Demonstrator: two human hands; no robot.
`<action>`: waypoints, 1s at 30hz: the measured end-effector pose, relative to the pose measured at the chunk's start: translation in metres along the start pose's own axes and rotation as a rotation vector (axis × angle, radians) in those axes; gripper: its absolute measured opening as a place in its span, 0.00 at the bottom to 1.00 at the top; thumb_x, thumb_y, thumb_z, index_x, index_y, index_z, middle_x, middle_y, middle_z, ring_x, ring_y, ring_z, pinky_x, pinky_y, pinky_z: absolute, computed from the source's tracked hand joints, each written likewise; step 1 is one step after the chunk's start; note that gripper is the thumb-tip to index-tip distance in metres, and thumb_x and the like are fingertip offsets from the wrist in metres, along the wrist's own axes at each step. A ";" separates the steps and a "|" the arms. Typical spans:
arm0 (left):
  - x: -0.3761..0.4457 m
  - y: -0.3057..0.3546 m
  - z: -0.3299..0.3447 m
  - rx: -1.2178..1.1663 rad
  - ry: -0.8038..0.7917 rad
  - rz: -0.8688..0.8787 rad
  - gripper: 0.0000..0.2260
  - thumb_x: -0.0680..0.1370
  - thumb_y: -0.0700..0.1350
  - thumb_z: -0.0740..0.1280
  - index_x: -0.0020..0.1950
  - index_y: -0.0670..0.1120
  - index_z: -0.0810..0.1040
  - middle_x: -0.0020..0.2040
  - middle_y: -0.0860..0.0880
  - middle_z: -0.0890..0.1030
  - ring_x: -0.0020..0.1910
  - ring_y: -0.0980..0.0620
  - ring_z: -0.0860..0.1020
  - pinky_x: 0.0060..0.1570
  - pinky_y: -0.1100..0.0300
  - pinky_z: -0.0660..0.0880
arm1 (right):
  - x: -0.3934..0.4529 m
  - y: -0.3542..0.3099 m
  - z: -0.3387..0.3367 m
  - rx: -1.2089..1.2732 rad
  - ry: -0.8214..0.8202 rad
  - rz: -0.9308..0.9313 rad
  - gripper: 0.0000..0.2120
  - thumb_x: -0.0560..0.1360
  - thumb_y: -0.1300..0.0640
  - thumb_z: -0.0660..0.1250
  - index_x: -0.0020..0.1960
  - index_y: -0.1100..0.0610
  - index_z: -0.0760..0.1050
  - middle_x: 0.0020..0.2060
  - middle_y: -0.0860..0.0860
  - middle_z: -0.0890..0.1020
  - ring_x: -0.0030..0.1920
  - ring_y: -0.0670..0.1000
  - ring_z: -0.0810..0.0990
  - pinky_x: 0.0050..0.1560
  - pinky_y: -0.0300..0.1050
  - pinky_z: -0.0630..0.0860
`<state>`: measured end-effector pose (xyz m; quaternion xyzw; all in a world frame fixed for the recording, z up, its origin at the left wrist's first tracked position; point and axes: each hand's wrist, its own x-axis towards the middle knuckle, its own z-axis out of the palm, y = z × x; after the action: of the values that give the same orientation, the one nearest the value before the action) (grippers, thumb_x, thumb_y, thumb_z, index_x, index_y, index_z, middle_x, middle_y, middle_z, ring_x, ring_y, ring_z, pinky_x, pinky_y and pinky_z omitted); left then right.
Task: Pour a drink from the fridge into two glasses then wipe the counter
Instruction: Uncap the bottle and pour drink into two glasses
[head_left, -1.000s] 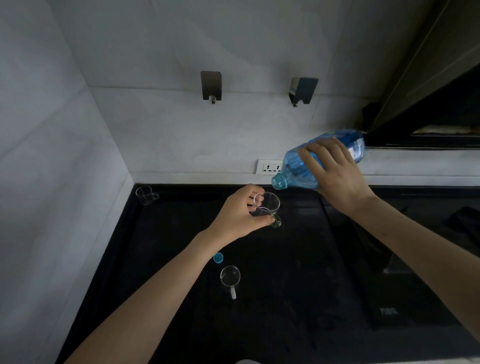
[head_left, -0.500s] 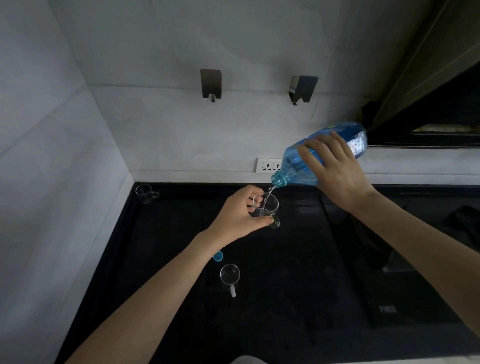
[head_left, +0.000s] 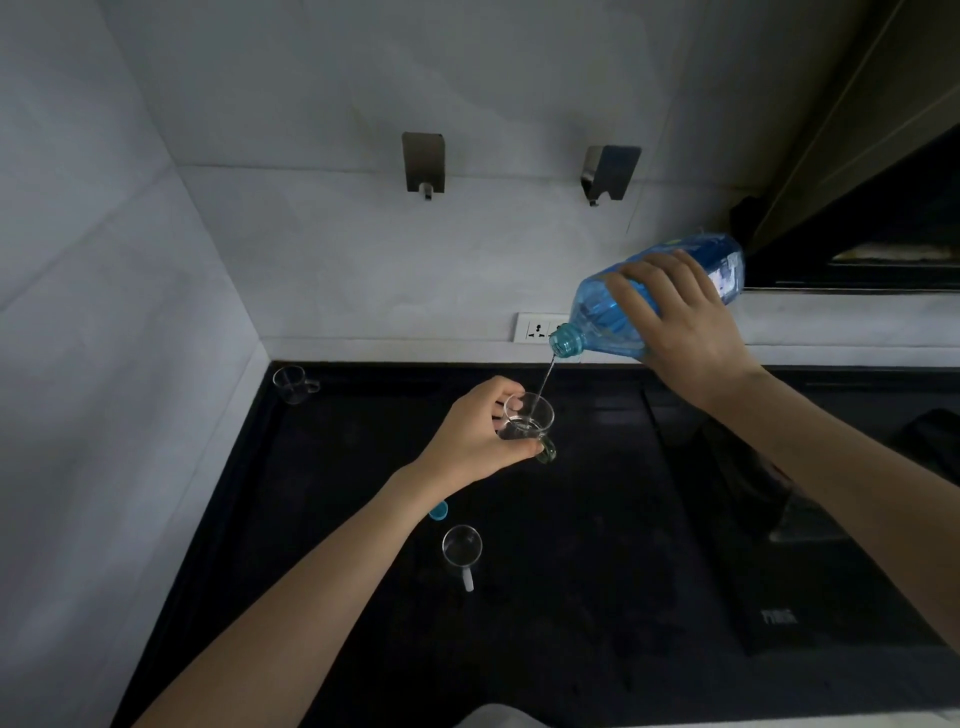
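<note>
Right hand (head_left: 685, 322) wraps tilted plastic bottle (head_left: 613, 317) at mid-body: bulky, probably heavy; left hand (head_left: 472, 441) pinches small glass (head_left: 529, 422), fragile, likely slippery, above counter (head_left: 571, 597) rear edge

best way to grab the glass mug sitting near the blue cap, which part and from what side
Take the glass mug by its handle, coming from the near side: it stands upright on the counter with the handle pointing toward the person, clear of the blue cap. Probably keep it level; its contents are unclear.

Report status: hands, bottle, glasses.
Left hand grips glass; right hand grips tilted blue bottle. Thin stream entering glass. Second glass waits on counter. Nothing in the way.
</note>
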<state>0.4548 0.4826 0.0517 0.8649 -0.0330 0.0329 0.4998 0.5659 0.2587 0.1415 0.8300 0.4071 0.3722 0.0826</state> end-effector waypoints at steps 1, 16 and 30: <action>0.000 -0.001 0.000 0.004 -0.001 0.002 0.26 0.67 0.46 0.78 0.62 0.49 0.73 0.55 0.54 0.77 0.54 0.59 0.77 0.53 0.67 0.75 | 0.000 0.001 -0.001 -0.004 -0.001 0.000 0.34 0.63 0.68 0.75 0.66 0.64 0.69 0.59 0.63 0.76 0.59 0.66 0.73 0.67 0.65 0.66; 0.000 0.000 0.007 0.007 -0.003 0.001 0.27 0.67 0.46 0.78 0.63 0.48 0.73 0.55 0.53 0.78 0.54 0.59 0.77 0.54 0.66 0.75 | -0.004 0.007 -0.005 -0.017 -0.017 -0.018 0.34 0.64 0.66 0.76 0.67 0.63 0.67 0.60 0.63 0.75 0.60 0.66 0.73 0.68 0.65 0.65; -0.003 -0.004 0.007 0.016 -0.002 0.011 0.28 0.67 0.47 0.79 0.63 0.48 0.73 0.55 0.53 0.78 0.54 0.58 0.78 0.57 0.61 0.76 | -0.003 0.006 -0.007 -0.023 -0.032 -0.033 0.35 0.63 0.66 0.76 0.68 0.63 0.67 0.60 0.64 0.75 0.60 0.66 0.73 0.68 0.65 0.64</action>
<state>0.4524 0.4784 0.0447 0.8686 -0.0379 0.0351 0.4927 0.5634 0.2512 0.1473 0.8280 0.4151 0.3621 0.1048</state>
